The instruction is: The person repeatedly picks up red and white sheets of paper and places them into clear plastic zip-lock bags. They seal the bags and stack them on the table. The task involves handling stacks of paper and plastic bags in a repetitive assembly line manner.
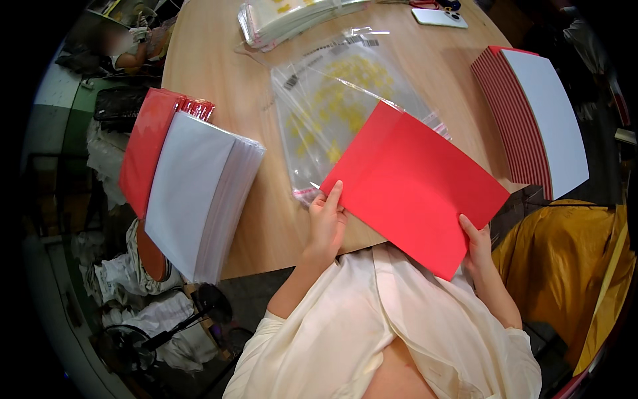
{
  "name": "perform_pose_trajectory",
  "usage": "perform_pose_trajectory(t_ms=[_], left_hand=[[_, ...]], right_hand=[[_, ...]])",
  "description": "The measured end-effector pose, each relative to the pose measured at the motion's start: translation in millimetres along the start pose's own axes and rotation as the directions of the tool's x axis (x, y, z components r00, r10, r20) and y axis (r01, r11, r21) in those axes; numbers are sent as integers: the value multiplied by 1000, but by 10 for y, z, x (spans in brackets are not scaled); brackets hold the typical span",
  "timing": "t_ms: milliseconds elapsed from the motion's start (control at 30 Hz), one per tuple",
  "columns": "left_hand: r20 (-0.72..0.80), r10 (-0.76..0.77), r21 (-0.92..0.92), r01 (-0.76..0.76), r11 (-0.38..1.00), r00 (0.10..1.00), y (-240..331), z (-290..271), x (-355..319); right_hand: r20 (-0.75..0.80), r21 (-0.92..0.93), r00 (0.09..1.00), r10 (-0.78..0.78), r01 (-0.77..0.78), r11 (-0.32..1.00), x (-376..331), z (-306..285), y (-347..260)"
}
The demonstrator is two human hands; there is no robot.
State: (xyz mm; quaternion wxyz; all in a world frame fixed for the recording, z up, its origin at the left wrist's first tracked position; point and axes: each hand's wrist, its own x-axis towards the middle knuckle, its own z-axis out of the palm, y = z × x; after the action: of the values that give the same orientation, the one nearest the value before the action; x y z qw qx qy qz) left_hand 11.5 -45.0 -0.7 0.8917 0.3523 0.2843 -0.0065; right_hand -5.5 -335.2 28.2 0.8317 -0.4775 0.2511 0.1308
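Sheet (419, 189), red, pinched in left hand (327, 218) and right hand (478, 242), kinda blocking clear bags (311, 123) just beyond. Pale-topped stack (548, 120) right of that grip.

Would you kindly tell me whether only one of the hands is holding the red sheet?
No, the left hand and the right hand both grip the red sheet, at opposite ends.

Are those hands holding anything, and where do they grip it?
Yes, a flat red sheet: the left hand grips it near its left corner, and the right hand along its lower right edge.
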Motion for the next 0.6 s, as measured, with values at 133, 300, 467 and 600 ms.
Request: perform_pose_trajectory(t_ms=[133, 300, 467, 600], left_hand=[[-107, -25, -37, 22, 999, 994, -65, 171, -65], [-92, -132, -10, 131, 991, 987, -86, 351, -174], [-51, -164, -119, 157, 980, 985, -47, 198, -83], [-83, -108, -148, 95, 984, 991, 1, 180, 39]], right_hand=[[6, 5, 1000, 17, -17, 1000, 3, 89, -33], [89, 45, 995, 35, -39, 998, 66, 96, -1], [54, 24, 999, -2, 1, 1000, 60, 164, -40], [49, 21, 999, -17, 16, 1000, 42, 126, -35]])
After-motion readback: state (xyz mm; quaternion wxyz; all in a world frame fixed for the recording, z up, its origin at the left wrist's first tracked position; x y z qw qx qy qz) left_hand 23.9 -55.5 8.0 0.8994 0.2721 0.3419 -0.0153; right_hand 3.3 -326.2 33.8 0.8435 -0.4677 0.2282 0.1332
